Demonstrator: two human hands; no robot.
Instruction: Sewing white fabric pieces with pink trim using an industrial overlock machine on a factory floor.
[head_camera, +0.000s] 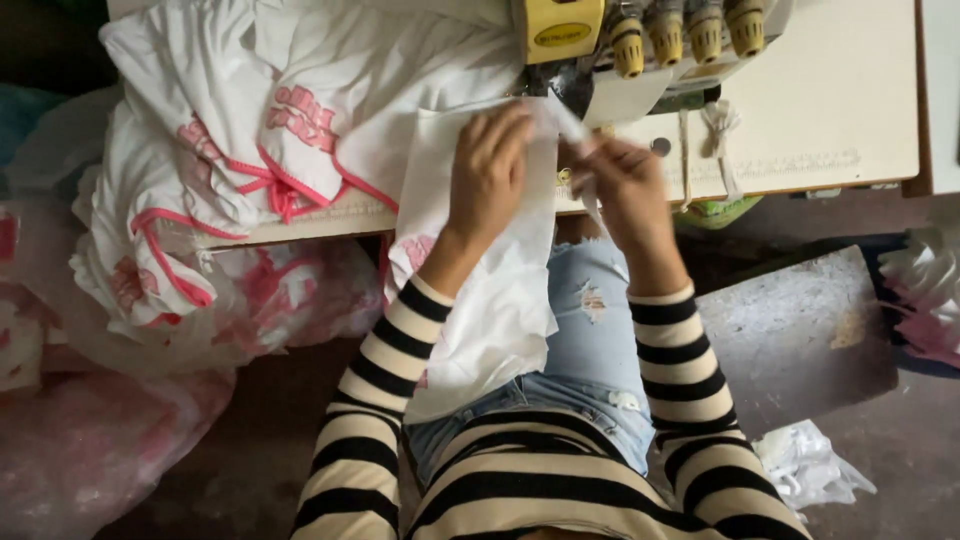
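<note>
Cloth (480, 300), a white piece, hangs from the worktop (830, 110) edge over the person's lap. Left of the left hand (487, 172) a pile (250, 130) of white, pink-trimmed pieces crowds the worktop and spills onto bags (120, 420) below. That hand lies flat and spread on the cloth, seemingly to keep it smooth. Beyond both hands stands the machine (640, 40). The right hand (625, 190) pinches the cloth's edge just beside the machine; blur hides its fingers.
</note>
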